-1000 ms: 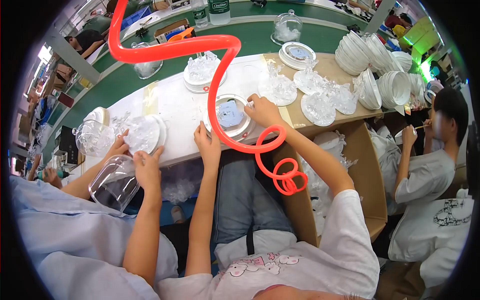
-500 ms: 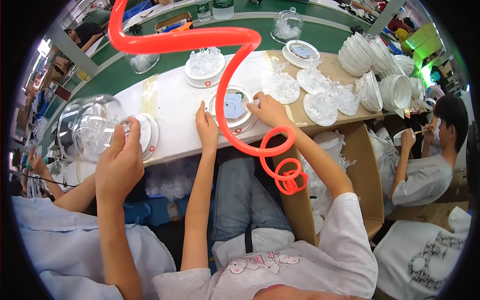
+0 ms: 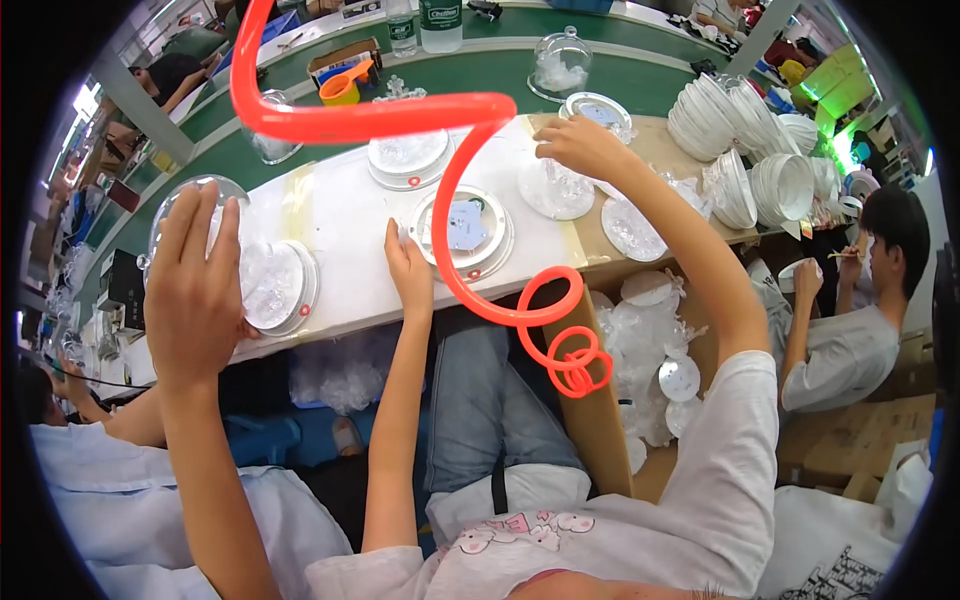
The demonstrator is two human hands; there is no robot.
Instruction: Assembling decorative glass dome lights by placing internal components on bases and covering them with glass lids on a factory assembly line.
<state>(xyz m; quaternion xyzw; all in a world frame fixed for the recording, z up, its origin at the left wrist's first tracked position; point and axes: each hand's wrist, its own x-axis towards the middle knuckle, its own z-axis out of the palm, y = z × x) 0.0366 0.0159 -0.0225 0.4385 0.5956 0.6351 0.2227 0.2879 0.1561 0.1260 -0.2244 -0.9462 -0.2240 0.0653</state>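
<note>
My left hand (image 3: 407, 270) rests beside the near rim of a round white lamp base (image 3: 462, 228), fingers stretched up along its left side. A pale blue square board lies inside that base. My right hand (image 3: 588, 147) is raised at the far side of the bench, above a clear plastic-covered disc (image 3: 556, 190) and close to another round white base (image 3: 597, 108). Its fingers are loosely bent, and I see nothing held in them. The red coiled hose (image 3: 452, 190) hangs in front of the middle base and hides part of it.
At left, a co-worker's hand (image 3: 195, 285) is at a clear dome (image 3: 165, 225) beside a base with clear pieces (image 3: 272, 285). White bowl-like parts (image 3: 705, 115) are stacked at right. A cardboard box (image 3: 600, 420) of clear-wrapped parts stands by my right arm.
My right hand has left the middle base's right rim and moved up and right over the far discs. My left hand stays beside the base. The co-worker's dome has been lowered.
</note>
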